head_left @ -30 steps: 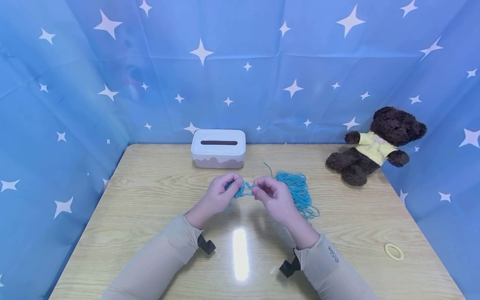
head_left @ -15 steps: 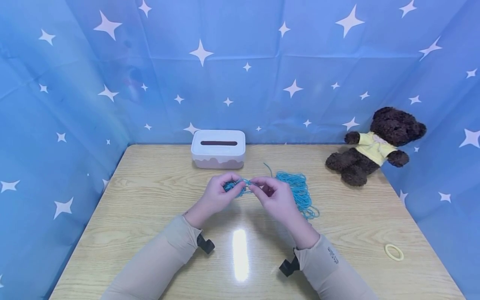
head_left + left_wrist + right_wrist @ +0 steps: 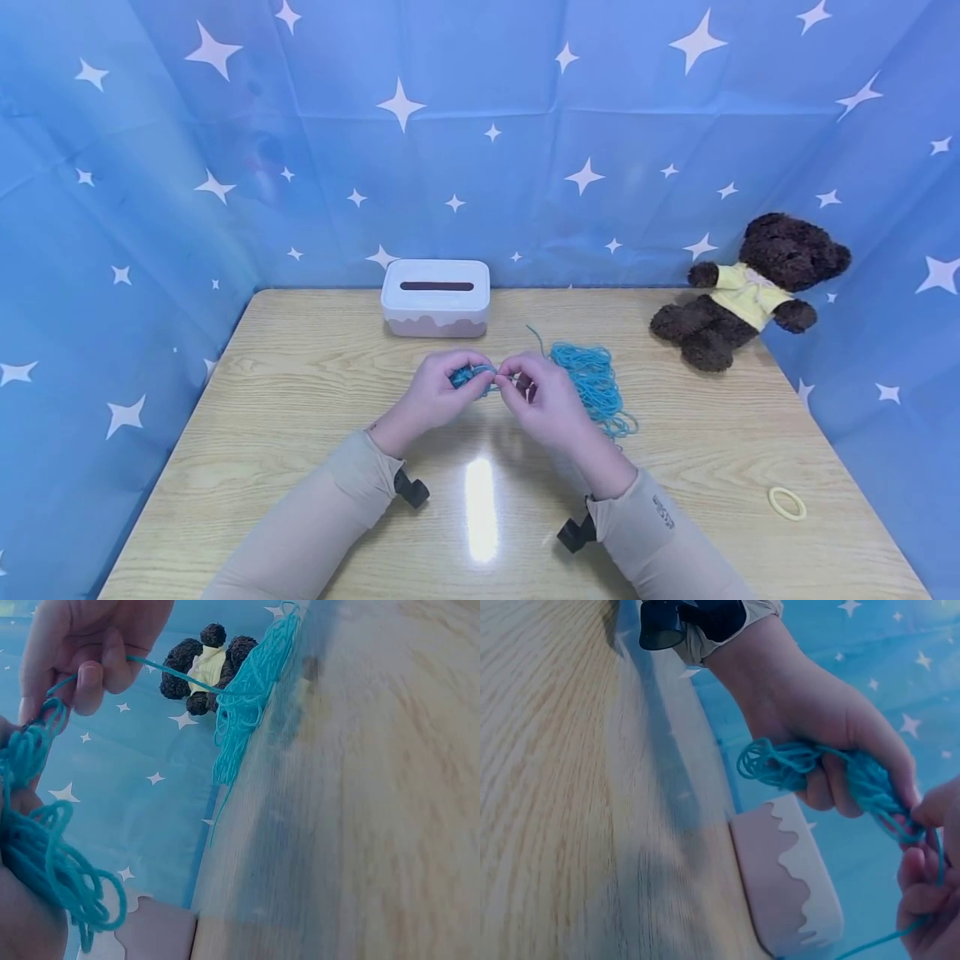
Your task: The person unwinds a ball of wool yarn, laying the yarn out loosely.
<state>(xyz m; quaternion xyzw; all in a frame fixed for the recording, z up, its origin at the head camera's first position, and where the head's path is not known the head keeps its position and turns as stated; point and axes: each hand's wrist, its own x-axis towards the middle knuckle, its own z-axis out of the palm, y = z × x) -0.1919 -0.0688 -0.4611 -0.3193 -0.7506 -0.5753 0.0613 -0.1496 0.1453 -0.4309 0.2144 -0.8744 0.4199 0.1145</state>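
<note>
My left hand (image 3: 433, 392) grips a small bundle of turquoise yarn (image 3: 868, 786), its loops hanging out below the palm in the left wrist view. Close against it, my right hand (image 3: 547, 404) pinches yarn at the bundle's end, thumb and forefinger meeting the left fingertips. From the right fingers a single strand (image 3: 176, 673) runs across to a loose yarn pile (image 3: 591, 379) on the table, just right of the right hand. Both hands are raised above the tabletop, and the fingers partly hide the bundle in the head view.
A white and mauve tissue box (image 3: 436, 304) stands at the back, behind the left hand. At the far right corner sits a dark brown teddy bear (image 3: 742, 292) in a yellow top. A pale yellow ring (image 3: 787, 504) lies at right on the wooden table (image 3: 300, 383).
The right hand has moved slightly left, closing the gap to the left fingertips. The yarn stretched between the hands is now mostly covered by fingers. The pile keeps its place.
</note>
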